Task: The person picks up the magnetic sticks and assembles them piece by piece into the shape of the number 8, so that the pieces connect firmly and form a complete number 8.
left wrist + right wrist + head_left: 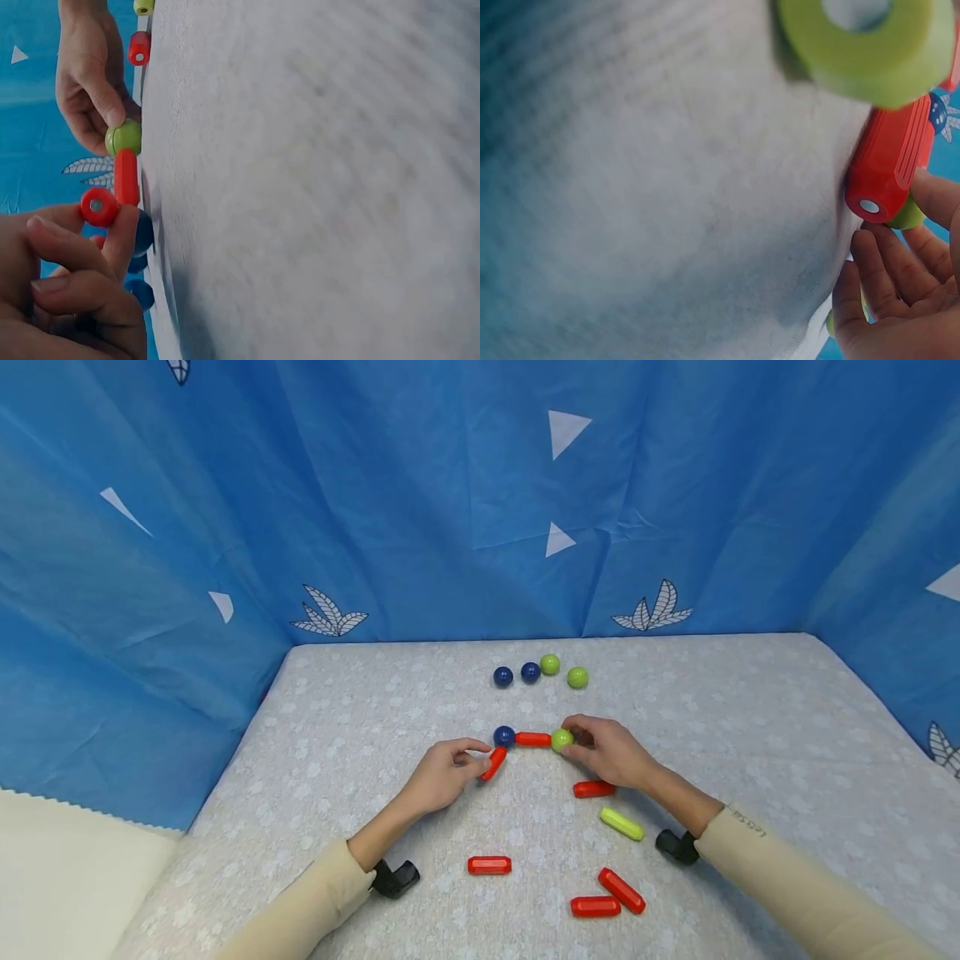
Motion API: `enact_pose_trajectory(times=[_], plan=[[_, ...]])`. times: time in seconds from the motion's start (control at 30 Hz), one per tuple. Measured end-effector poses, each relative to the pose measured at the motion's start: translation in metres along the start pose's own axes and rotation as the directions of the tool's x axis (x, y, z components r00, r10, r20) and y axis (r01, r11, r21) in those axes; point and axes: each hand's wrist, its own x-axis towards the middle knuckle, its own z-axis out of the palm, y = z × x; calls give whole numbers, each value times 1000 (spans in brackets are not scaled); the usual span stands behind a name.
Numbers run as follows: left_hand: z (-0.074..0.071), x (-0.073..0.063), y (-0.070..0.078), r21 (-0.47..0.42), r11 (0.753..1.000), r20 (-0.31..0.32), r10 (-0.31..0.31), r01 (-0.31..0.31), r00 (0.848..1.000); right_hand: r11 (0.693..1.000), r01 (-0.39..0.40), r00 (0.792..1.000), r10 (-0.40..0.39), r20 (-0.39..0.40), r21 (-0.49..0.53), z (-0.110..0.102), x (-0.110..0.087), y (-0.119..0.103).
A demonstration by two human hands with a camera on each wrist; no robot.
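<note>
My left hand (442,772) pinches a red magnetic rod (493,763) between thumb and finger; the rod's upper end is at a dark blue ball (504,737). In the left wrist view its near end shows a silver disc. A second red rod (533,739) lies between the blue ball and a green ball (562,740). My right hand (611,752) grips that green ball with thumb and fingers. In the right wrist view, a loose red rod (889,161) partly hides the ball. Whether the left rod touches the blue ball, I cannot tell.
Two blue balls (503,677) and two green balls (550,664) sit farther back. Nearer lie a red rod (593,789), a yellow-green rod (622,823), another red rod (489,865) and a red pair (596,907). Blue curtains (465,510) border the patterned tablecloth (360,710).
</note>
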Motion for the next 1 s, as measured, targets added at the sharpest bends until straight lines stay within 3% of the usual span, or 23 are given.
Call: enact_pose_trajectory(times=[0.2, 0.5, 0.77, 1.0], plan=[[2, 7, 0, -28, 999, 3, -28, 28, 1000, 1000, 14, 1000, -14, 0, 6, 0, 0, 0], [6, 9, 7, -79, 994, 78, -73, 79, 994, 1000, 23, 1000, -23, -11, 7, -1, 0, 2], [11, 11, 8, -47, 997, 111, -48, 54, 993, 1000, 10, 1000, -10, -7, 4, 0, 0, 1], [10, 9, 8, -50, 996, 112, -68, 74, 991, 1000, 3, 1000, -3, -11, 2, 2, -1, 2]])
